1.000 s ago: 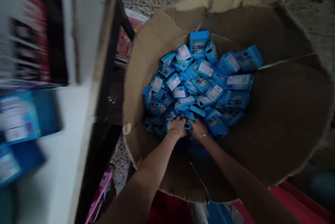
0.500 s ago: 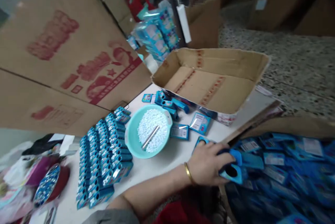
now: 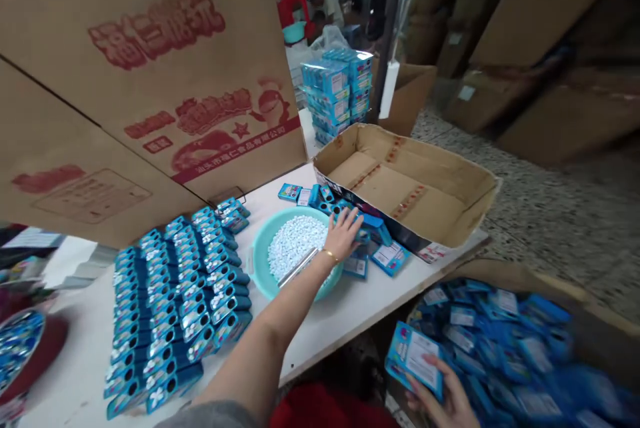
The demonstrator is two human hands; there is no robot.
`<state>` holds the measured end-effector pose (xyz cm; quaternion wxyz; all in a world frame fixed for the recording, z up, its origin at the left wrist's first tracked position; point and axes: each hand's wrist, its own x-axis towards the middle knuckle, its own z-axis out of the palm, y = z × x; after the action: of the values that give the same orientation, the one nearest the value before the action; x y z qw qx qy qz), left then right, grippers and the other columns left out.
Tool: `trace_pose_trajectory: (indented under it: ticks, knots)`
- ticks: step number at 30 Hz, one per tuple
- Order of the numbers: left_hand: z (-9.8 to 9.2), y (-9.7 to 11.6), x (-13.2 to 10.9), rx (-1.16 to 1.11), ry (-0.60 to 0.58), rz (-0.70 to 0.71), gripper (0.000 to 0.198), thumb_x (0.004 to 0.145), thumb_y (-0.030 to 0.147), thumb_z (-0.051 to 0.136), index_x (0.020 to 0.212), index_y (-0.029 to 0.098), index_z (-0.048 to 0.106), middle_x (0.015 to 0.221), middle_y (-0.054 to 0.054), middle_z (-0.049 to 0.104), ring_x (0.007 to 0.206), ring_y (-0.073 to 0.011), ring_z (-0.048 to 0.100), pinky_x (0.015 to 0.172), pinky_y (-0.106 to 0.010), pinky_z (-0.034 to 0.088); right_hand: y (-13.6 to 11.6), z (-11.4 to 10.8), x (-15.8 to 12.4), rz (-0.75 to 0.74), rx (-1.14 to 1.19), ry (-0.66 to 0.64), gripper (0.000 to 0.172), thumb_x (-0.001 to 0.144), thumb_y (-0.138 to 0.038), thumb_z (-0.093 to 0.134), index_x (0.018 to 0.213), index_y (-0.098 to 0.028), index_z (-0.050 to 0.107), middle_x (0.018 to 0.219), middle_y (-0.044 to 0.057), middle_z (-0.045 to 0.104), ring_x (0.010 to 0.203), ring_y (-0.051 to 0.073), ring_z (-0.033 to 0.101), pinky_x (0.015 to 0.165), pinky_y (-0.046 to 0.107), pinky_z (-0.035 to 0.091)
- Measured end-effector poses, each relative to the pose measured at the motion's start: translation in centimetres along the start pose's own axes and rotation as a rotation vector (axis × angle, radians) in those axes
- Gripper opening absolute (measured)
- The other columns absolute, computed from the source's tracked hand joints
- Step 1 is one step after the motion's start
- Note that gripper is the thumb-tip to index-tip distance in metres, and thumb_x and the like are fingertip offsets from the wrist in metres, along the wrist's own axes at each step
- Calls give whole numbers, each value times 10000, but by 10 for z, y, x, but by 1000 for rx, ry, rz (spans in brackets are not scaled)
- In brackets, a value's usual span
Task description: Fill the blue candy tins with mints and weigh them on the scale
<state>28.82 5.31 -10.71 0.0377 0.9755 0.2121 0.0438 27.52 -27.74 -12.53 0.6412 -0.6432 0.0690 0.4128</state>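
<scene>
My left hand (image 3: 343,233) reaches over a teal bowl (image 3: 261,260) of small white pellets, its fingers spread on a loose heap of small blue boxes (image 3: 371,223) beside the bowl. A metal scoop (image 3: 297,267) lies in the bowl. My right hand (image 3: 447,396) at the bottom edge grips one blue box (image 3: 414,358) with a white label, just above a big carton full of blue boxes (image 3: 500,338). Rows of opened blue boxes (image 3: 177,298) lie on the white table (image 3: 345,311) to the left.
An empty shallow cardboard tray (image 3: 415,181) sits at the table's right end. A tall printed carton flap (image 3: 150,81) stands behind the rows. Wrapped stacks of blue packs (image 3: 337,88) are further back, where a person sits. Large cartons (image 3: 540,68) line the speckled floor.
The view swung from the big carton up to the table. My left hand moved from the carton's edge to the heap by the bowl. My right hand came up holding a blue box.
</scene>
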Motion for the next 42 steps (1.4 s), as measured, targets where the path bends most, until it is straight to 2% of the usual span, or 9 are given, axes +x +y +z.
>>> trace_pose_trajectory:
  ticks: [4, 8, 12, 15, 18, 23, 27, 35, 42]
  knots:
    - [-20, 21, -56, -417, 62, -134, 648, 859, 358, 587, 1434, 217, 324, 1524, -139, 304, 1423, -286, 233, 1147, -519, 207, -42, 27, -6, 60, 104, -92, 661, 533, -438, 845, 1085, -277, 519, 816, -42, 679, 553, 127, 621, 516, 245, 536]
    - [-43, 52, -124, -862, -159, 120, 1056, 651, 570, 747, 1478, 190, 213, 1495, -182, 324, 1353, -324, 352, 1101, -467, 331, -73, 46, -9, 122, 252, -290, 604, 606, -454, 809, 1088, -280, 490, 701, -51, 655, 469, 87, 552, 405, 176, 409]
    - [-56, 73, -164, -987, -161, -116, 640, 788, 554, 622, 1284, 176, 477, 1187, -123, 578, 987, -218, 589, 802, -330, 526, -85, 51, -4, 158, -44, -550, 576, 683, -557, 716, 1128, -247, 522, 610, -39, 632, 429, 121, 544, 375, 210, 404]
    - [-67, 77, -170, -1118, -227, -327, 496, 833, 535, 574, 1168, 172, 535, 945, -41, 614, 684, -116, 570, 575, -222, 494, -88, 52, 9, -143, -338, -623, 512, 621, -457, 795, 1043, -224, 622, 870, 38, 712, 741, 202, 664, 646, 318, 554]
    - [-78, 77, -161, -1234, -235, -417, 515, 824, 552, 578, 1150, 158, 516, 928, -26, 596, 615, -94, 554, 475, -190, 450, -95, 59, 29, -372, -388, -645, 462, 661, -400, 782, 1068, -230, 645, 1116, 67, 681, 1054, 259, 612, 943, 397, 486]
    - [-74, 43, -138, -717, -315, -518, 405, 991, 399, 261, 1132, 169, 562, 941, -38, 640, 817, -133, 612, 744, -249, 511, -110, 87, 72, -123, -128, -740, 475, 713, -464, 735, 1112, -230, 626, 1112, 46, 703, 1040, 248, 639, 938, 401, 498]
    - [-56, -7, -135, -212, -340, -779, 413, 886, 180, 471, 1298, 145, 453, 1237, -145, 554, 1148, -245, 531, 982, -370, 410, -117, 121, 109, 32, -72, -833, 490, 680, -525, 744, 1064, -229, 674, 1076, 37, 722, 1025, 263, 655, 917, 407, 510]
    - [-27, -44, -144, -130, -515, -719, 261, 858, 165, 471, 1104, 183, 557, 1115, -111, 573, 1105, -263, 551, 1002, -443, 361, -109, 196, 164, -49, -161, -736, 485, 592, -560, 765, 930, -214, 737, 1042, 33, 739, 1101, 279, 621, 998, 433, 448]
    - [-20, -67, -157, -240, -472, -659, 395, 861, 125, 438, 1246, 208, 465, 1201, -66, 534, 1016, -164, 581, 908, -279, 448, -93, 202, 186, -74, -187, -550, 449, 614, -494, 763, 941, -189, 734, 972, 36, 749, 1013, 275, 661, 904, 409, 509]
